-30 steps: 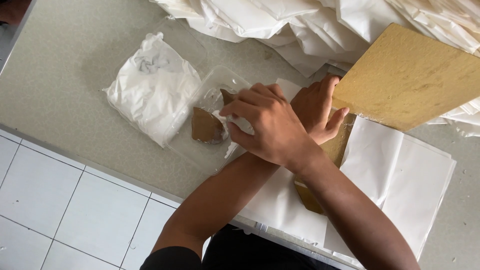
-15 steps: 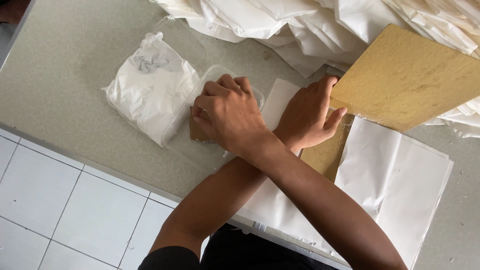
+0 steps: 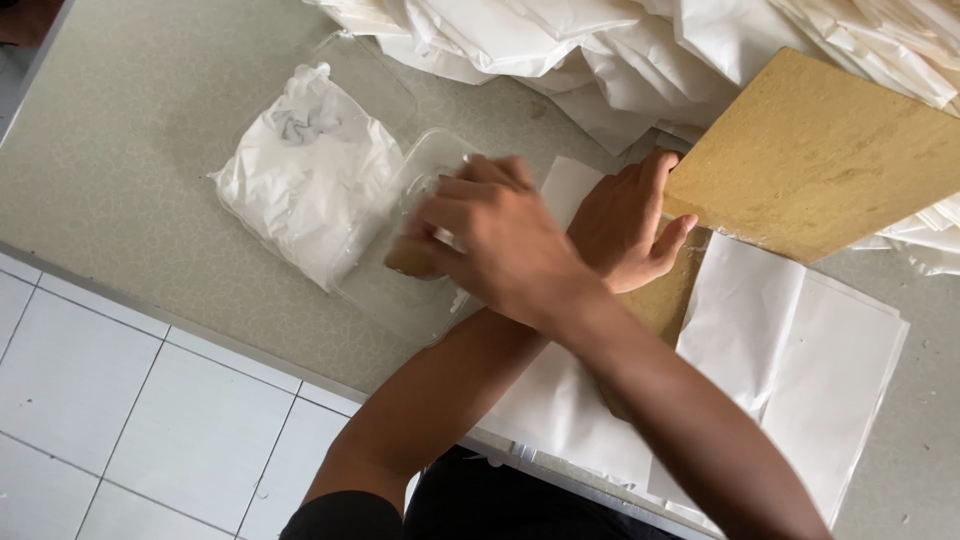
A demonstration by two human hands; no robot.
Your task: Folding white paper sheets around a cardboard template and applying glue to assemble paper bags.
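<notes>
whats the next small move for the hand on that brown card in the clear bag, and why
Probably push the brown card deeper into the clear plastic bag. The right hand, crossed over the left hand, already presses on it, and the left pins the white sheet beside the bag.

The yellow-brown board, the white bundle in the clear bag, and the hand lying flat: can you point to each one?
yellow-brown board [image 3: 815,150], head view, middle of its top face.
white bundle [image 3: 300,195], head view, centre of the crumpled white stuff.
left hand [image 3: 625,225], head view, back of the hand lying flat.
</notes>
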